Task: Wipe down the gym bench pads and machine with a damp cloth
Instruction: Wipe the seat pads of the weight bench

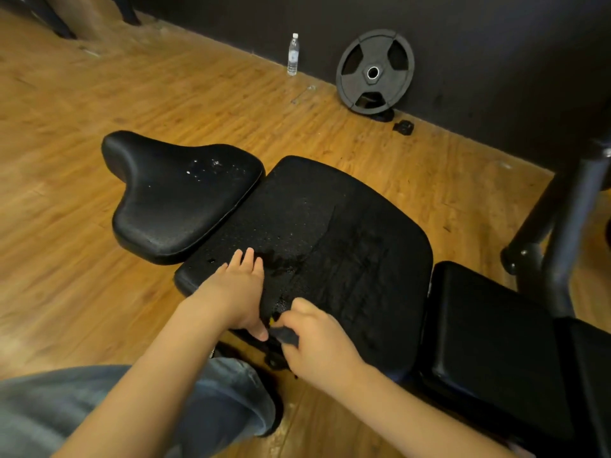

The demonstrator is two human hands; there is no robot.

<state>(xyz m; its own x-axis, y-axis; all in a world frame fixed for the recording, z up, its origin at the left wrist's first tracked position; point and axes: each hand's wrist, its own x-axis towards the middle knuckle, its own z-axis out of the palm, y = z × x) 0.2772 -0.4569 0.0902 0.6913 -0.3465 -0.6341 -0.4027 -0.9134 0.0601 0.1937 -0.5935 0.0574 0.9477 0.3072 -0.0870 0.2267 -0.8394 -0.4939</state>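
Right hand (317,342) pinches a dark cloth (286,337) at the wet black textured bench pad's (347,246) near edge; left hand (236,289) lies flat on it. Next, likely sweep across the droplets.

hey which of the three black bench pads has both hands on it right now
The middle pad, the widest one. The left hand lies flat on its near edge; the right hand pinches a dark cloth there.
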